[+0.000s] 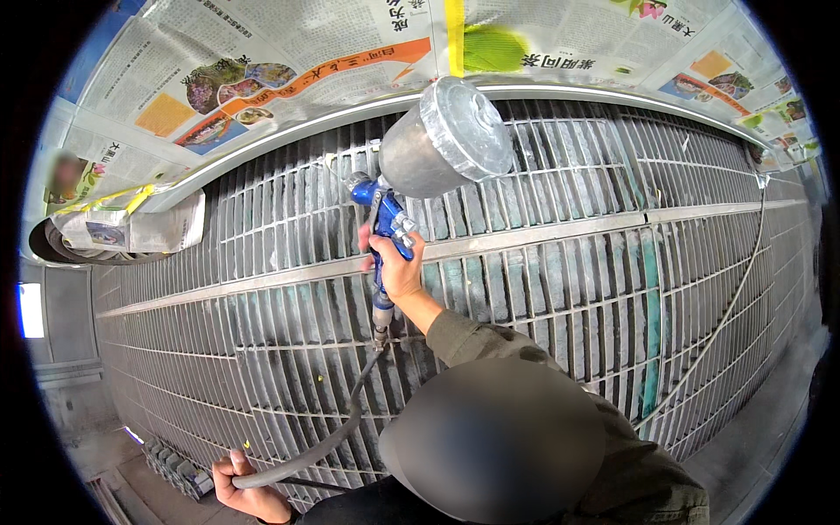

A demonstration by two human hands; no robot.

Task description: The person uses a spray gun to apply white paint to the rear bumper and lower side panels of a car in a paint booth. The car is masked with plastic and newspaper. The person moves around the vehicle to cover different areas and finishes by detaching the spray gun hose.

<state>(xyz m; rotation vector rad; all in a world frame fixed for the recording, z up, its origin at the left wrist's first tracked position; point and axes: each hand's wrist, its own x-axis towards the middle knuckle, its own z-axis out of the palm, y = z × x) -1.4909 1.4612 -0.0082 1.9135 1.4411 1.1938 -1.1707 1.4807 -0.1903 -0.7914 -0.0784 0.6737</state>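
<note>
My right hand [402, 269] is wrapped round the handle of a blue spray gun [389, 217], out in front of me over the floor grating. On top of the gun sits a grey metal paint cup [437, 144] with a round lid, tilted to the right. From the bottom of the handle a grey air hose [350, 420] runs down and to the left. At the lower left, my left hand [245, 492] grips that hose, its fingers curled round it. Some right-hand fingers behind the handle are slightly blurred.
Slatted metal grating [542, 297] makes up the floor. Ahead stands a long surface covered in newspaper [289, 52], joined with yellow tape [454, 35]. A wheel [96, 241] partly covered in paper is at the left. A thin cable [735, 297] trails over the grating at the right.
</note>
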